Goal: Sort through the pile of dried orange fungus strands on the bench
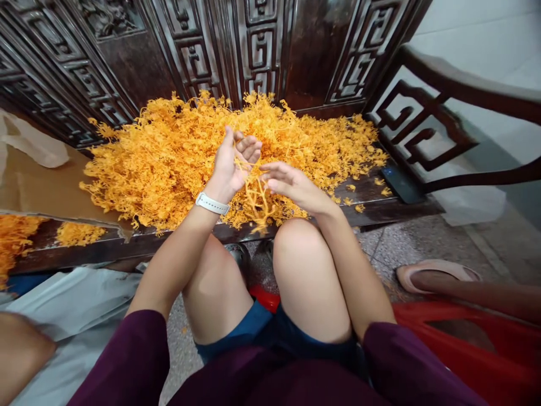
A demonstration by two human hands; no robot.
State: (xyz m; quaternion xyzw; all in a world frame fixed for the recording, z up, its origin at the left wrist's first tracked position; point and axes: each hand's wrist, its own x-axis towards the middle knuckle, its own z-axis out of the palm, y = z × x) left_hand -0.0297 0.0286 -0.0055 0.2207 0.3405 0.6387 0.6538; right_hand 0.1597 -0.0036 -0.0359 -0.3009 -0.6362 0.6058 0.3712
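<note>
Palm up and fingers loosely curled, my left hand (237, 160) has thin orange strands across its palm. They belong to an orange branched piece (258, 200), which hangs between my hands in front of the pile. From the right, the fingertips of my right hand (289, 183) meet the same strands, with thumb and fingers close together; the exact grip is hard to make out. Behind both hands a large heap of orange stringy, curled pieces (169, 152) covers the dark wooden bench (376, 210).
A cardboard piece (51, 183) stands left of the heap, with more orange pieces (80, 233) beside it. A dark phone-like slab (401, 183) lies at the bench's right end by the carved armrest (435, 118). Other people's legs show at both sides, near a red stool (465, 338).
</note>
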